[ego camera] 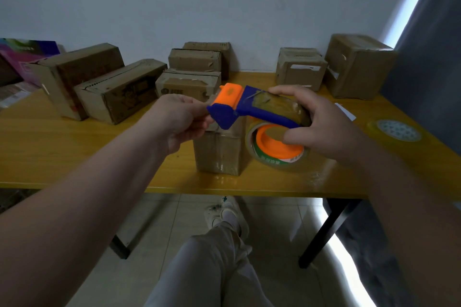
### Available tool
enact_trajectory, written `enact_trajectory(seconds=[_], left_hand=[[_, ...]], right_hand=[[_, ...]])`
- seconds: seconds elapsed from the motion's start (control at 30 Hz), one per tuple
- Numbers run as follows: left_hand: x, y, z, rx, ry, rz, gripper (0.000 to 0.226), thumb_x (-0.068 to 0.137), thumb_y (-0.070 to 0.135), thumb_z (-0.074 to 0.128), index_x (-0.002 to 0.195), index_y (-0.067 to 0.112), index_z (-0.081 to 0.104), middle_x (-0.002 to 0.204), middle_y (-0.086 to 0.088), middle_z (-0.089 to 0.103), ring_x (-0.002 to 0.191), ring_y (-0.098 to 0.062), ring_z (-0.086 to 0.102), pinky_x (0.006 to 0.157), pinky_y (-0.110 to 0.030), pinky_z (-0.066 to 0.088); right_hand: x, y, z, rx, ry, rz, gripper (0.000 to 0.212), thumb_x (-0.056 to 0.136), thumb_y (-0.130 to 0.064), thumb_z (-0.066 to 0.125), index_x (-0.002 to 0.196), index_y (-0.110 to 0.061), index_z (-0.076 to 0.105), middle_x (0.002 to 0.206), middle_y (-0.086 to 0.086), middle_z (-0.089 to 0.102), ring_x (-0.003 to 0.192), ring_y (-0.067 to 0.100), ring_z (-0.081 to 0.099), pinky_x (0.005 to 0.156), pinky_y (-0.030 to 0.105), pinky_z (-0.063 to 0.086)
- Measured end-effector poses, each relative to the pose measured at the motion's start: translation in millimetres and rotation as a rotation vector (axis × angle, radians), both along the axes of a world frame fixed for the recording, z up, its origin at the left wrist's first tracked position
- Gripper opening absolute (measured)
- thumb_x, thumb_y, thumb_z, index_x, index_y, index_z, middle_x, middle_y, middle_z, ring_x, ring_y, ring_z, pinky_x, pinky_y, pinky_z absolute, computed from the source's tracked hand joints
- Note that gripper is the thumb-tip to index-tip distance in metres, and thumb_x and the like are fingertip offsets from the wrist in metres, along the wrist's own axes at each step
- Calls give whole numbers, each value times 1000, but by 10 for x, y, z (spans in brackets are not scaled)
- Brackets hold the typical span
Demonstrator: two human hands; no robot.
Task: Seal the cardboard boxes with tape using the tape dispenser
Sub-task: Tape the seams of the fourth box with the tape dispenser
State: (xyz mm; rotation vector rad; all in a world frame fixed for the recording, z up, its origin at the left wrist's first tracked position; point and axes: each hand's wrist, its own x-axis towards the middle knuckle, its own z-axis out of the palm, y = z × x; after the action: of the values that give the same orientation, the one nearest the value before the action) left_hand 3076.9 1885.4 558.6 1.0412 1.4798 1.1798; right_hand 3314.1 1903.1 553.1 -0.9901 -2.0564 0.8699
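While R hand (324,127) grips the tape dispenser (239,109) by its roll, just above the box (219,154) at the table (74,152) front edge, L hand (184,119) pinches at its nose, prob. to free the tape end.

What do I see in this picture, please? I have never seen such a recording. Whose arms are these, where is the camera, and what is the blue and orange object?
There is no machine here. A person wears one camera on the head, so you look forward and down along their two bare arms. The right hand grips the blue and orange plastic tape dispenser, which carries a roll of clear tape. The left hand holds the dispenser's front end. Just below it, a small brown cardboard box stands on the yellow wooden table. More cardboard boxes stand along the wall behind, and a second tape roll lies at the right.
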Motion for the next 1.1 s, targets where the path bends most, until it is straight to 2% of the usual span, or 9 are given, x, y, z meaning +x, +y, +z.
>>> enact_trajectory(seconds=[0.13,0.23,0.37,0.43,0.5,0.53,0.67,0.87,1.1], left_hand=[[-108,-42,-45,13,25,54,9,89,17,61,82,12,64,56,4,64,50,-4,58,44,-18,45],[-268,-72,-90,44,56,146,12,88,18,62,78,13,63,54,6,62,56,-7,54,51,-22,44],[-267,-86,-222,36,23,191,13,87,18,65,76,13,63,49,7,61,45,-3,53,45,-18,45],[-249,-90,-300,32,17,221,13,85,22,67,76,13,64,49,7,61,46,-3,53,46,-19,45],[-262,-88,-379,36,15,250,15,84,24,69,75,13,64,50,6,61,44,-3,52,47,-20,45],[-268,-85,-411,36,15,258,16,84,25,69,75,13,63,49,6,61,43,-2,52,46,-20,45],[-293,-76,-490,34,-2,297,17,83,26,70,74,13,63,49,6,61,41,-2,52,42,-19,44],[-323,-51,-525,35,-14,303,18,84,27,70,74,14,63,48,7,60,42,-2,50,43,-19,43],[-264,-10,-613,-44,-77,307,17,84,23,70,79,11,60,43,7,56,40,-4,45,41,-18,39]], right_hand=[[80,6,116,34,-84,23,68,57,-20,68,113,-55,51,97,-25,58,76,6,63,57,18,51],[215,16,164,20,-125,-6,67,57,-23,68,115,-53,54,100,-18,61,77,8,63,60,22,53],[233,51,187,58,-221,16,66,64,-19,73,117,-51,52,107,-9,61,75,6,62,60,18,52],[209,71,186,70,-264,22,68,69,-9,74,115,-54,50,111,-9,60,77,9,63,63,24,55],[180,88,182,77,-302,23,68,70,-9,72,114,-55,49,111,-10,60,81,12,63,70,36,57],[164,93,186,76,-312,24,67,70,-11,72,114,-56,48,112,-11,59,83,11,63,72,37,57],[99,98,208,79,-342,36,63,66,-22,68,111,-59,46,114,-18,57,84,4,60,70,29,55],[67,125,193,82,-357,42,66,68,-17,71,109,-62,44,113,-19,55,87,8,60,74,34,56],[109,155,116,63,-327,38,69,70,-12,73,112,-60,47,106,-13,60,82,8,63,66,28,57]])
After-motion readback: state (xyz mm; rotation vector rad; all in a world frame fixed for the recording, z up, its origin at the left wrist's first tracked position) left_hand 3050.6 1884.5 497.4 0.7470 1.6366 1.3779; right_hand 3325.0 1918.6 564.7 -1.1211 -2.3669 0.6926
